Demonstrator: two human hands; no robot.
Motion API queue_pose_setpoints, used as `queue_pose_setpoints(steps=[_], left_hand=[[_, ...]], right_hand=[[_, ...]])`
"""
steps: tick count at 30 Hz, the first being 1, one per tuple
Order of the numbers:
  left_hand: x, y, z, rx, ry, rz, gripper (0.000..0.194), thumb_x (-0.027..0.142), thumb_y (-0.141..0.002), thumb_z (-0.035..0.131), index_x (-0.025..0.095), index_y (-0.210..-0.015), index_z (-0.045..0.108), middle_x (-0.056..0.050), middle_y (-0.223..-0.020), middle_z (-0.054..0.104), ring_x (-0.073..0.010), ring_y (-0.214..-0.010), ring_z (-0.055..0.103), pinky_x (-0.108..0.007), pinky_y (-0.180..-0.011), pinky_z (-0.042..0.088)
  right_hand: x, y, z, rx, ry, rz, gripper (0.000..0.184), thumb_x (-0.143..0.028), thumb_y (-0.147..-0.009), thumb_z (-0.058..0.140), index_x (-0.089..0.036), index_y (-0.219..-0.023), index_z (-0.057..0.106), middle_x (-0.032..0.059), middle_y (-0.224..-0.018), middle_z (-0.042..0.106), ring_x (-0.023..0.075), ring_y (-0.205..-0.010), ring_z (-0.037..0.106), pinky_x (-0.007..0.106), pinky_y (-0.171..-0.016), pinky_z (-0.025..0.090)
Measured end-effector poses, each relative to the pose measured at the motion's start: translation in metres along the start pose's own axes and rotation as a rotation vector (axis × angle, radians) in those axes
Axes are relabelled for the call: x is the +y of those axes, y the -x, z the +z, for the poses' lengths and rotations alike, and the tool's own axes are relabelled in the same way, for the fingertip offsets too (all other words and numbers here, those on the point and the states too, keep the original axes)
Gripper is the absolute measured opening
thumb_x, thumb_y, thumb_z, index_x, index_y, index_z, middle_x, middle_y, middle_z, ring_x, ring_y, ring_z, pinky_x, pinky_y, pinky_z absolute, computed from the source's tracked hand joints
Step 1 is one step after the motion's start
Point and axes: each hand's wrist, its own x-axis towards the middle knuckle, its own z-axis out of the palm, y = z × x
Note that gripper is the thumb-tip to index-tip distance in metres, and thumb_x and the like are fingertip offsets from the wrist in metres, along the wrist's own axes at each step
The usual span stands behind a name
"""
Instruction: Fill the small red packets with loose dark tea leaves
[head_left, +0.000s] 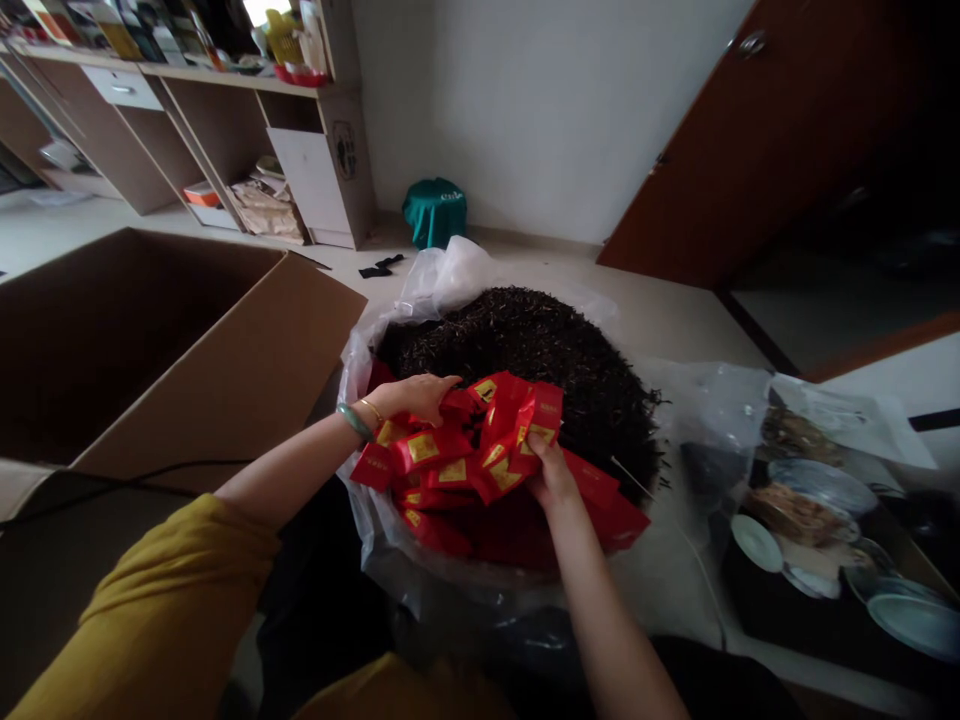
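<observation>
A big clear plastic bag (375, 540) stands before me, filled with dark, dry, twisted leaves that look like loose tea (525, 325). Red packets with yellow labels (450, 472) lie heaped on its near side. My right hand (553, 472) grips some of these packets, its thumb on top of a yellow label; the other fingers are hidden beneath. From the left, my left hand (421, 398) reaches over the heap, touching packets, with its fingers stretched out and apart from the thumb. A green bangle (355, 422) and a gold bracelet circle that wrist.
An open cardboard box (300, 345) stands close on the left. To the right, a dark low surface holds bowls and lids (757, 543). Farther back are a teal covered bin (435, 212), a desk (225, 75) and a brown door (750, 130).
</observation>
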Motion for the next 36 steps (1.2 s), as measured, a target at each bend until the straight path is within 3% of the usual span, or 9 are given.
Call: queue_pose_setpoints(steps=[3,7,12,16,20,25,27,31,36], left_hand=[[0.002,0.008,-0.011,0.090,0.094,-0.034,0.090,0.033,-0.064,0.068,0.010,-0.145,0.034,-0.019,-0.126,0.061,-0.0322,-0.110,0.061,-0.036,-0.091,0.046],[0.011,0.043,-0.011,0.227,0.267,-0.040,0.084,0.042,-0.068,0.065,0.015,-0.142,0.036,-0.012,-0.124,0.063,-0.0275,-0.105,0.063,-0.033,-0.090,0.048],[0.018,0.068,0.015,0.090,0.265,-0.133,0.085,0.046,-0.065,0.068,0.013,-0.138,0.040,-0.017,-0.131,0.056,-0.0324,-0.119,0.055,-0.038,-0.099,0.043],[0.025,0.064,0.032,0.085,0.143,-0.145,0.116,0.042,-0.057,0.075,0.011,-0.150,0.012,-0.024,-0.143,0.040,-0.0388,-0.128,0.045,-0.042,-0.101,0.042],[0.036,0.058,0.036,0.012,0.022,-0.122,0.123,0.030,-0.058,0.072,0.019,-0.152,-0.007,-0.023,-0.140,0.042,-0.0380,-0.109,0.061,-0.040,-0.084,0.050],[0.035,0.052,0.038,0.016,0.051,-0.140,0.118,0.026,-0.057,0.071,0.019,-0.153,0.002,-0.022,-0.138,0.048,-0.0397,-0.116,0.057,-0.042,-0.086,0.050],[0.030,0.050,0.038,0.077,0.138,-0.142,0.114,0.025,-0.057,0.071,0.017,-0.152,0.008,-0.021,-0.139,0.049,-0.0395,-0.119,0.054,-0.043,-0.089,0.049],[0.021,0.052,0.030,0.361,0.552,-0.066,0.110,0.028,-0.059,0.073,0.018,-0.151,0.015,-0.016,-0.143,0.047,-0.0333,-0.124,0.051,-0.044,-0.102,0.044],[0.008,0.089,0.004,0.667,1.102,0.000,0.101,0.032,-0.062,0.075,0.019,-0.149,0.025,-0.012,-0.147,0.044,-0.0333,-0.131,0.044,-0.045,-0.109,0.037]], right_hand=[[-0.005,0.004,-0.005,0.028,0.004,0.001,0.048,-0.037,-0.052,0.084,-0.023,-0.095,0.066,0.0003,-0.086,0.075,0.0221,-0.075,0.070,0.036,-0.074,0.058],[-0.007,0.017,-0.022,0.048,-0.024,0.017,0.041,-0.046,-0.057,0.080,-0.026,-0.091,0.068,-0.0010,-0.084,0.075,0.0231,-0.077,0.071,0.037,-0.074,0.059],[0.008,0.052,-0.044,0.076,-0.093,0.116,0.028,-0.049,-0.062,0.078,-0.027,-0.078,0.068,-0.0031,-0.073,0.075,0.0207,-0.067,0.070,0.035,-0.066,0.060],[0.027,0.073,-0.037,0.076,-0.081,0.153,0.032,-0.048,-0.060,0.079,-0.027,-0.081,0.068,-0.0003,-0.083,0.076,0.0228,-0.076,0.071,0.036,-0.071,0.060],[0.031,0.069,-0.019,0.098,-0.128,0.174,0.037,-0.045,-0.055,0.082,-0.026,-0.084,0.069,0.0000,-0.090,0.075,0.0219,-0.081,0.070,0.035,-0.076,0.059],[0.024,0.054,-0.010,0.050,-0.111,0.127,0.039,-0.044,-0.057,0.082,-0.026,-0.089,0.069,0.0000,-0.090,0.075,0.0223,-0.084,0.070,0.035,-0.079,0.058],[0.020,0.051,-0.008,0.033,-0.090,0.112,0.038,-0.044,-0.060,0.080,-0.026,-0.092,0.068,0.0008,-0.091,0.075,0.0238,-0.086,0.070,0.038,-0.080,0.057],[0.005,0.040,0.007,0.000,-0.053,0.081,0.035,-0.045,-0.065,0.077,-0.028,-0.095,0.069,-0.0002,-0.094,0.075,0.0232,-0.089,0.070,0.039,-0.081,0.058],[-0.021,0.017,0.075,-0.140,0.009,0.078,0.044,-0.046,-0.061,0.081,-0.029,-0.100,0.068,-0.0012,-0.095,0.075,0.0222,-0.086,0.071,0.039,-0.080,0.059]])
